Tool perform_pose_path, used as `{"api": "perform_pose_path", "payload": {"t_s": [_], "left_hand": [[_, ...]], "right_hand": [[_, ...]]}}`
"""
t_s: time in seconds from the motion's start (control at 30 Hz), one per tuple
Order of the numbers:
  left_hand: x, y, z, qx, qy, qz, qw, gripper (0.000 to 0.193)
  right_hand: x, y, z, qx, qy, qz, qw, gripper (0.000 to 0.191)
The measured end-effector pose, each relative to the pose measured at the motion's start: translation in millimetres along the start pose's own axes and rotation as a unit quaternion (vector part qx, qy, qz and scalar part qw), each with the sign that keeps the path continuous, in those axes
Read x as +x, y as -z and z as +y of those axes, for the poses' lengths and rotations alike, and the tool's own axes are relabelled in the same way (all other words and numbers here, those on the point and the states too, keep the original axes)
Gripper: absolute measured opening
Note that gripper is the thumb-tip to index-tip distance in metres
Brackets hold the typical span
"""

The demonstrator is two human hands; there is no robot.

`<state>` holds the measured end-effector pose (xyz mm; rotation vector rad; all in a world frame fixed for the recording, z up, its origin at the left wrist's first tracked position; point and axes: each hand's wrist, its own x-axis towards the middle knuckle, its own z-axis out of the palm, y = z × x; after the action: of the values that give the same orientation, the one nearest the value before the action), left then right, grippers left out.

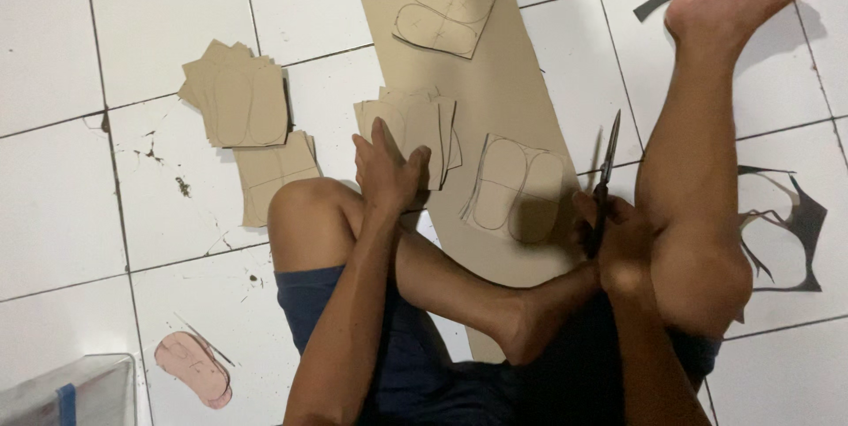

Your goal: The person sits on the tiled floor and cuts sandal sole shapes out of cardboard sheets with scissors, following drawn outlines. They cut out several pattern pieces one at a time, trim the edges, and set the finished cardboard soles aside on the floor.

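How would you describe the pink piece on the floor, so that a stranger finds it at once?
Start from the white tiled floor and look left of the person's bent knee, near the clear plastic box. There lies the pink sole-shaped cutout. Unlike the tan cardboard pieces further up, it is pink, rounded and single.

Left hand (389, 170) rests on cardboard stack (415, 130); right hand (614, 236) grips upright scissors (608, 170)
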<state>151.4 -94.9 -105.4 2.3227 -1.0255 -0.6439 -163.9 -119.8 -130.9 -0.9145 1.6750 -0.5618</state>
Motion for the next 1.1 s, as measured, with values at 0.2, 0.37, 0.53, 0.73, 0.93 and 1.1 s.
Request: {"api": "perform_pose_path", "payload": {"t_s": [0.2,0.37,0.53,0.73,0.93,1.1], "left_hand": [[7.0,25.6,2.2,-0.022,0.079,0.009,0.997,0.100],[10.2,41.0,-5.8,-0.031,0.095,0.007,0.995,0.125],[7.8,44.1,-17.3,-0.369,0.129,-0.032,0.920,0.086],[18.4,82.0,-11.9,-0.262,-0.047,0.030,0.963,0.043],[23.5,91.7,16.0,0.116,-0.175,-0.022,0.978,0.058],[27.1,75.9,5.9,0.059,-0.114,-0.084,0.988,0.049]], "right_hand": [[14.9,-12.1,22.1,0.124,0.037,-0.036,0.991,0.021],[-12.4,-21.3,11.1,0.038,0.031,-0.020,0.999,0.021],[-33.8,-31.4,-0.4,0.027,0.069,-0.025,0.997,0.023],[-37.3,-25.4,0.6,0.023,0.124,-0.026,0.992,0.027],[-21.7,-27.1,-0.8,0.005,0.101,-0.036,0.994,0.025],[-11.0,-31.4,4.3,0.082,0.142,-0.041,0.986,0.022]]}}
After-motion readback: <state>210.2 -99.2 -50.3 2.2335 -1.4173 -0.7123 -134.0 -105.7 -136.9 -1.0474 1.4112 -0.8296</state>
